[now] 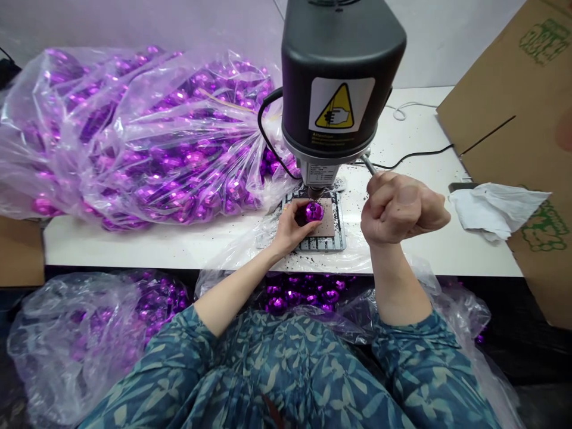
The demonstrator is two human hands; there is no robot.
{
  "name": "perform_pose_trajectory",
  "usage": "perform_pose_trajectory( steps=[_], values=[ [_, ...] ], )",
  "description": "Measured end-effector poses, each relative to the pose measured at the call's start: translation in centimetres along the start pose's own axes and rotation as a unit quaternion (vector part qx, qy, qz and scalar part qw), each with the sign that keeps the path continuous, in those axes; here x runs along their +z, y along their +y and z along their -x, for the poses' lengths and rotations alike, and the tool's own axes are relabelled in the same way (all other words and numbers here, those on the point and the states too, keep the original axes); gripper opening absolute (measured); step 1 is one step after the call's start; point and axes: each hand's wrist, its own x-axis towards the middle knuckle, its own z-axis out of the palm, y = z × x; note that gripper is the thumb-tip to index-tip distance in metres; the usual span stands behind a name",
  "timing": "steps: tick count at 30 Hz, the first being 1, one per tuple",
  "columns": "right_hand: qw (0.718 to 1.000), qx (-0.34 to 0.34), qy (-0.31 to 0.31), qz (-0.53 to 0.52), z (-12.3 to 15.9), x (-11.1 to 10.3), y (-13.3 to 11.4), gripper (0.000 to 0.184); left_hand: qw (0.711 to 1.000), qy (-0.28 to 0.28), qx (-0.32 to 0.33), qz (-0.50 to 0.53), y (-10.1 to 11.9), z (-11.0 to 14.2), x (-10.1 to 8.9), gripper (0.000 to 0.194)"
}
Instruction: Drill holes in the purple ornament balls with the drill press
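My left hand grips a shiny purple ball and holds it on the slotted base plate right under the spindle of a dark grey bench drill. My right hand is closed in a fist around the drill's metal feed lever, to the right of the machine. Dark drilling chips lie scattered around the base plate on the white table.
A big clear plastic bag of purple balls lies at the table's left. More bagged purple balls sit in my lap and at lower left. Cardboard box with a white cloth stands at right; a black cable crosses the table.
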Motion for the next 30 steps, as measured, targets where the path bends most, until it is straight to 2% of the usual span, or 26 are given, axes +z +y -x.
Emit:
perform_pose_trajectory(
  steps=[3,5,9,11,16,20,24,27,30],
  values=[
    [0.999,-0.031,-0.005,-0.015,0.7,-0.3,0.3,0.045,1.000,0.005,0.002,0.006,0.1,0.1,0.0,0.052],
    [1.000,-0.016,0.000,-0.004,0.6,-0.1,0.0,0.051,1.000,0.005,0.002,0.012,0.2,0.1,0.0,0.052],
    [0.995,0.079,0.033,0.045,-2.2,1.7,-1.4,0.060,1.000,0.006,-0.005,0.016,0.2,0.2,0.1,0.053],
    [0.980,0.166,0.039,0.098,-4.3,2.8,-1.6,0.063,1.000,0.008,-0.012,0.018,0.2,0.2,0.3,0.053],
    [0.970,0.239,0.022,0.050,-8.3,4.5,-0.1,0.065,0.999,0.027,-0.014,0.021,0.8,0.4,0.4,0.051],
    [0.944,0.326,0.043,0.010,-9.2,5.0,0.9,0.059,0.999,0.044,0.011,-0.023,1.7,1.5,-0.9,0.049],
    [0.947,0.312,0.073,-0.024,-9.3,5.2,0.7,0.051,0.998,0.021,0.050,-0.029,1.9,3.5,-3.1,0.051],
    [0.947,0.316,0.053,0.007,-9.3,5.2,0.4,0.051,0.994,0.004,0.106,-0.040,1.8,5.1,-4.6,0.052],
    [0.947,0.316,0.040,0.036,-9.6,5.4,0.2,0.051,0.986,0.014,0.160,-0.047,1.8,6.0,-5.5,0.052]
  ],
)
